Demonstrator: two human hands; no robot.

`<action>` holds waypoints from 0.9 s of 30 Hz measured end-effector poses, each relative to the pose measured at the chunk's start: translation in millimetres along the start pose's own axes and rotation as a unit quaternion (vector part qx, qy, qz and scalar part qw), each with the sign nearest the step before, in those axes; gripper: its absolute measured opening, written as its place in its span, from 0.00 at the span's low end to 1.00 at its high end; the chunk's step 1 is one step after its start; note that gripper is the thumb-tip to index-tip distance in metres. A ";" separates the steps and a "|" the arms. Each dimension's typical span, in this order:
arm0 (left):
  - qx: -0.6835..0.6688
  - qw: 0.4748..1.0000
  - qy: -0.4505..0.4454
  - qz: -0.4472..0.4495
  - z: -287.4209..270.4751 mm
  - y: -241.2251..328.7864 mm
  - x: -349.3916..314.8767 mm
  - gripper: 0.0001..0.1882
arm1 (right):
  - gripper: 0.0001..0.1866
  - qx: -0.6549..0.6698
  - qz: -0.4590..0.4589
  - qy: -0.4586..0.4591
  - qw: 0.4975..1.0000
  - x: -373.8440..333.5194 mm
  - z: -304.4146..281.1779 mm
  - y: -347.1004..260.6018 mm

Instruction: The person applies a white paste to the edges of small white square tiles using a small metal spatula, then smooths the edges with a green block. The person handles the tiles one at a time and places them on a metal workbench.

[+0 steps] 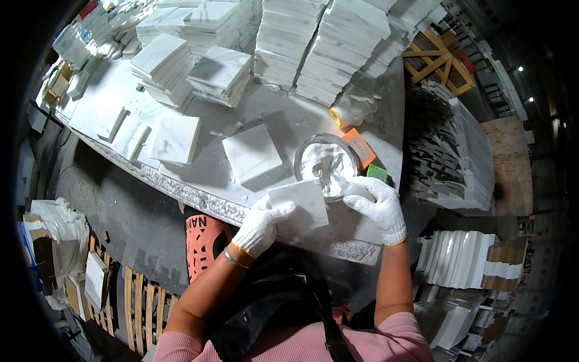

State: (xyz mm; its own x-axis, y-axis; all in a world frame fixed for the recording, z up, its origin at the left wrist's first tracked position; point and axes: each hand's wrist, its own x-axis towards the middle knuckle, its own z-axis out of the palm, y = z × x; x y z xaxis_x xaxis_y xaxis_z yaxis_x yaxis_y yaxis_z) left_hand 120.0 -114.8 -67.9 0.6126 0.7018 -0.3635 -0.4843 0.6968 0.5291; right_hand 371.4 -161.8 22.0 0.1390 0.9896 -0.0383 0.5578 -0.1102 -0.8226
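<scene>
My left hand [259, 226], in a white knitted glove, grips the left edge of a square white marble tile [300, 206] with faint grey veins. The tile is held over the table's front edge, just before a round bowl [297, 158] of white paste [325, 158]. My right hand [380, 208], gloved alike, is closed around a small pale tool [354, 189] whose end reaches the bowl's near right rim. Its exact kind is hard to make out. Another square marble tile [252, 154] lies flat left of the bowl.
An orange block [359, 148] and a green item [377, 173] sit right of the bowl, a spare glove [353, 110] behind. Tile stacks [220, 72] and tall rows of tiles [286, 45] fill the back of the stone table [208, 175]. Right stands a loaded pallet [473, 157].
</scene>
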 end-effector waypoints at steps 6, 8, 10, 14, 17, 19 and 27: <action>-0.008 1.000 0.003 0.007 -8.7 -7.5 3.3 0.20 | 0.16 -0.025 -0.056 0.002 0.998 4.2 7.0 4.6; -0.006 1.000 0.005 0.005 -8.3 -7.3 3.3 0.20 | 0.15 -0.015 -0.050 0.004 0.999 4.4 9.1 9.7; -0.005 1.000 0.009 0.006 -5.9 -5.7 2.0 0.20 | 0.15 -0.014 -0.052 0.004 0.999 4.6 10.0 11.3; -0.010 1.000 -0.001 -0.001 -6.7 -4.4 1.4 0.19 | 0.15 -0.037 -0.060 -0.002 0.998 5.7 9.3 4.6; -0.013 1.000 -0.002 -0.006 -4.2 -2.3 0.2 0.19 | 0.14 -0.064 -0.068 -0.004 0.996 6.1 8.0 0.5; -0.011 1.000 0.000 0.000 -3.7 -2.8 0.3 0.20 | 0.14 -0.077 -0.074 -0.004 0.994 6.3 7.4 -1.4; -0.005 1.000 0.007 0.007 -5.7 -5.1 0.6 0.19 | 0.14 -0.087 -0.093 -0.007 0.992 8.4 7.6 -8.9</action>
State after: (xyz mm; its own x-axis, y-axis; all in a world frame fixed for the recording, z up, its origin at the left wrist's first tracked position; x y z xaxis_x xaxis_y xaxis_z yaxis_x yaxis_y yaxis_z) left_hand 119.2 -117.1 -75.1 0.5965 0.7141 -0.3664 -0.4998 0.6877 0.5266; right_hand 361.4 -151.8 24.8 0.0094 0.9952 0.0969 0.7058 0.0620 -0.7057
